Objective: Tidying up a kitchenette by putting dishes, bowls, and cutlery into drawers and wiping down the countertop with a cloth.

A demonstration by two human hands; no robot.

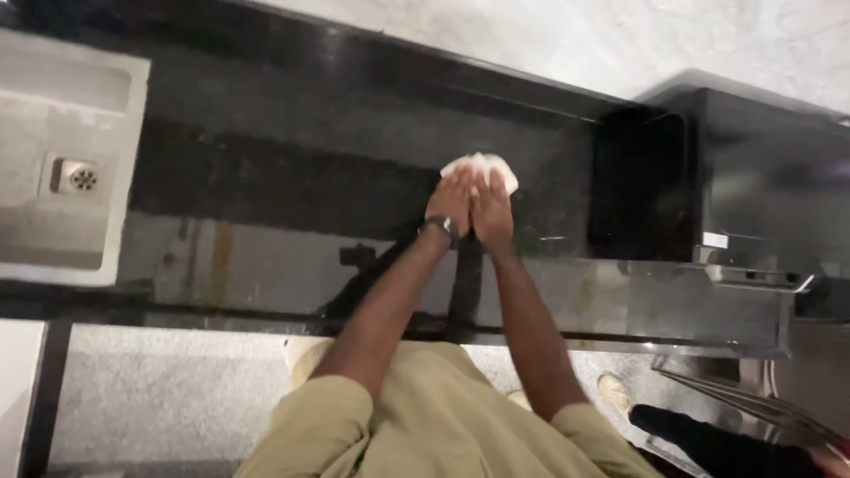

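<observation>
Both hands, left hand (452, 202) and right hand (492, 208), press flat-laid fingers together on a white cloth (479, 165) atop the black counter (292, 142)

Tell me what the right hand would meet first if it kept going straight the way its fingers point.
The right hand already presses on the white cloth. Past it, bare black countertop runs to the pale wall, probably the first obstacle, though depth is unclear.
</observation>
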